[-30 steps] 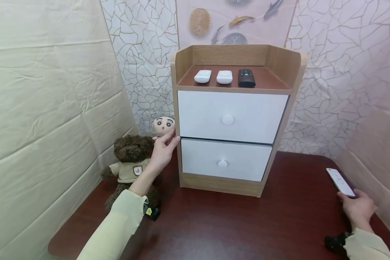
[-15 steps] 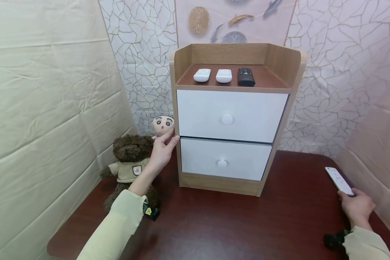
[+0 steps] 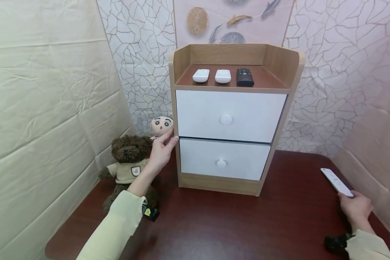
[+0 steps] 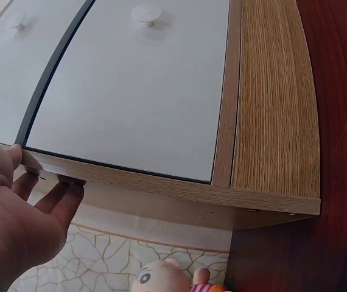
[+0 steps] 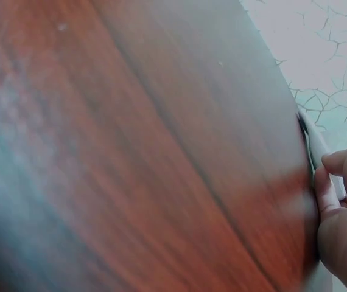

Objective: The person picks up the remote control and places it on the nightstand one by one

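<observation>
My left hand [image 3: 160, 151] holds the left front edge of a small wooden drawer cabinet [image 3: 219, 185]. In the left wrist view its thumb touches the front edge at the gap between the drawers, and its fingers [image 4: 67, 204] bend against the outer side. Both white drawers, the upper [image 3: 201, 108] and the lower [image 3: 198, 155], look pushed in. At the far right of the table, my right hand [image 3: 355, 208] grips the near end of a long white remote control [image 3: 335, 181]. In the right wrist view the remote is mostly hidden by the hand.
Two white remotes [image 3: 201, 76] [image 3: 222, 76] and a black remote [image 3: 245, 77] lie on the cabinet's top shelf. A brown teddy bear [image 3: 128, 173] and a pale doll [image 3: 161, 125] sit left of the cabinet. Fabric walls [image 3: 52, 144] border the dark red table [image 3: 214, 224].
My right hand and the white remote have shifted very slightly left in the head view, the remote turning a little. The left hand stays on the cabinet edge. The whole view drifts slightly.
</observation>
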### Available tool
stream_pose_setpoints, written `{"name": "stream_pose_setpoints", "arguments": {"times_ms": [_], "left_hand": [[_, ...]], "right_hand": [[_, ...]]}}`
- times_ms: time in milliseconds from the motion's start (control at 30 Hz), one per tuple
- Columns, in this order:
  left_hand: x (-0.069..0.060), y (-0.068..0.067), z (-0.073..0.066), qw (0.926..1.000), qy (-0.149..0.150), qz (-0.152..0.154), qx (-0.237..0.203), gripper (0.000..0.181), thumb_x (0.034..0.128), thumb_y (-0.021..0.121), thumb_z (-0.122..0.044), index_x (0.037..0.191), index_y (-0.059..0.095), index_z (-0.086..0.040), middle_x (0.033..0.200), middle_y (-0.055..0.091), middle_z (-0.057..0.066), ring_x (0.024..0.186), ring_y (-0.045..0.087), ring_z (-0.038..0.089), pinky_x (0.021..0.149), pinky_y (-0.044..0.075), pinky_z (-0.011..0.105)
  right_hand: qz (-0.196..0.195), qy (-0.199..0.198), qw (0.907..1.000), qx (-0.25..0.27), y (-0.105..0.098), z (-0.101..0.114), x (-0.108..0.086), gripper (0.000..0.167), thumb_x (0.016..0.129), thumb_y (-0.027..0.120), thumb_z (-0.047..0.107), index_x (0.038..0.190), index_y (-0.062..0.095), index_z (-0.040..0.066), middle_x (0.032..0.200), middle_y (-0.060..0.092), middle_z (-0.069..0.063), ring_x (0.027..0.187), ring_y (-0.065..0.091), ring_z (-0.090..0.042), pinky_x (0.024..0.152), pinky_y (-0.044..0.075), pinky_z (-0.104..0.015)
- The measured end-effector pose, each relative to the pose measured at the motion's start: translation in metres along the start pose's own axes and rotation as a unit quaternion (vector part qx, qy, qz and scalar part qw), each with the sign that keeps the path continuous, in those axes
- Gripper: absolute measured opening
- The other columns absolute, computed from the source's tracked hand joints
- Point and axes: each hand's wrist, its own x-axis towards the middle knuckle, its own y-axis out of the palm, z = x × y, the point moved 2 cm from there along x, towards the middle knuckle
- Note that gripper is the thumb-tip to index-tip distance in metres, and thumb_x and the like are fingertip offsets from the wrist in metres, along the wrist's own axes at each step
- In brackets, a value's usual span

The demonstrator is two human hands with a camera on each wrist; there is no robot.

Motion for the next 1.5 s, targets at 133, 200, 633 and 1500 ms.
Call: {"name": "stream_pose_setpoints", "arguments": {"times_ms": [133, 200, 633, 1500], "left_hand": [[0.000, 0.000, 0.000, 1.0000, -0.001, 0.001, -0.002, 0.052, 0.1075, 0.056, -0.010, 0.156, 0.039, -0.002, 0.157, 0.040, 0.021, 0.142, 0.044, 0.032, 0.116, 0.041, 0.037], [0.000, -0.001, 0.000, 1.0000, -0.001, 0.001, -0.004, 0.052, 0.1076, 0.056, -0.010, 0.156, 0.039, -0.002, 0.158, 0.040, 0.021, 0.143, 0.043, 0.032, 0.116, 0.041, 0.036], [0.000, 0.002, 0.001, 0.9999, -0.002, 0.001, -0.015, 0.053, 0.1070, 0.056, -0.009, 0.156, 0.039, -0.001, 0.157, 0.040, 0.021, 0.142, 0.044, 0.032, 0.114, 0.042, 0.035], [0.001, 0.000, 0.000, 0.9999, -0.002, -0.007, -0.007, 0.052, 0.1064, 0.057, -0.008, 0.155, 0.040, 0.000, 0.157, 0.041, 0.021, 0.142, 0.044, 0.035, 0.116, 0.041, 0.039]], "right_hand": [[0.004, 0.016, 0.9998, 0.014, -0.003, 0.002, -0.003, 0.060, 0.100, 0.050, 0.021, 0.139, 0.040, -0.023, 0.137, 0.037, -0.047, 0.131, 0.031, -0.061, 0.117, 0.024, -0.061], [0.007, 0.030, 0.9991, 0.028, -0.003, 0.003, -0.005, 0.061, 0.100, 0.050, 0.022, 0.141, 0.039, -0.022, 0.139, 0.037, -0.045, 0.133, 0.032, -0.059, 0.119, 0.025, -0.058], [-0.037, 0.099, 0.9732, 0.204, -0.011, 0.007, -0.012, 0.047, 0.096, 0.066, 0.020, 0.129, 0.057, -0.012, 0.062, 0.052, 0.020, 0.056, 0.045, 0.014, 0.054, 0.039, -0.005], [-0.022, 0.065, 0.8265, 0.559, -0.040, 0.081, -0.035, 0.028, 0.083, 0.080, -0.010, 0.091, 0.077, 0.016, 0.090, 0.065, 0.008, 0.071, 0.066, -0.002, 0.062, 0.057, -0.012]]}}
